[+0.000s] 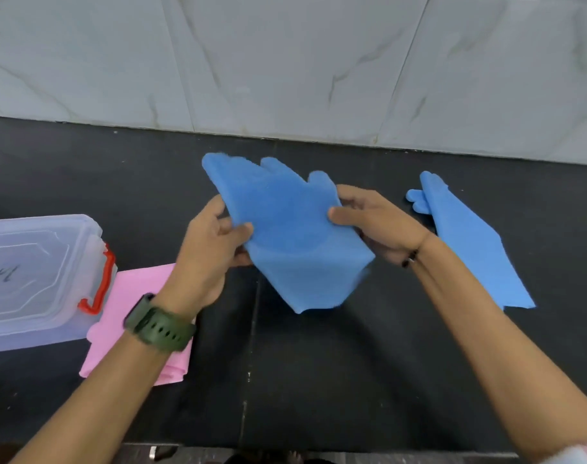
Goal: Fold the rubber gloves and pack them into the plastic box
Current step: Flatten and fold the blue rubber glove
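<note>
I hold a blue rubber glove point(285, 222) in the air above the black counter, its fingers pointing away from me and its cuff hanging down. My left hand point(215, 249) pinches its left edge and my right hand point(372, 222) grips its right edge. A second blue glove point(466, 242) lies flat on the counter to the right, partly behind my right forearm. The clear plastic box point(34, 279) with a red latch stands at the left, its lid on.
A pink folded glove point(135, 296) lies beside the box, partly under my left wrist. The black counter point(319, 380) ends at a marble wall point(285, 61) behind and at a front edge near me.
</note>
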